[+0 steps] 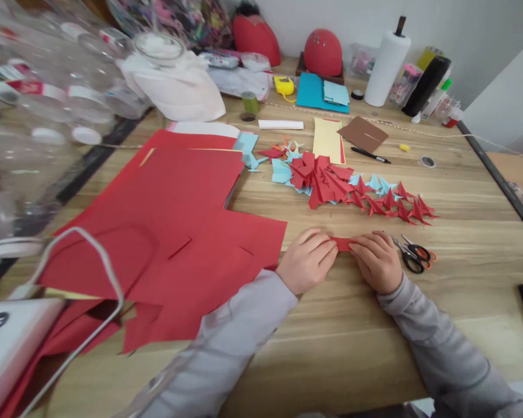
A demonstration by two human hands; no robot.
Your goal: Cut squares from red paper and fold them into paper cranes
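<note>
small red paper strip point(342, 244) pinned flat on table point(462, 244) between left hand point(307, 261) and right hand point(377, 261), fingertips of both pressing its ends.

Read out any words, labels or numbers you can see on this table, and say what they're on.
Nothing is legible.
Bottle labels: red and white print, blurred.
White device: dark round logo, no readable letters.
Containers beside the paper towel roll: too small.
Red paper between left hand and right hand: blank.
</note>
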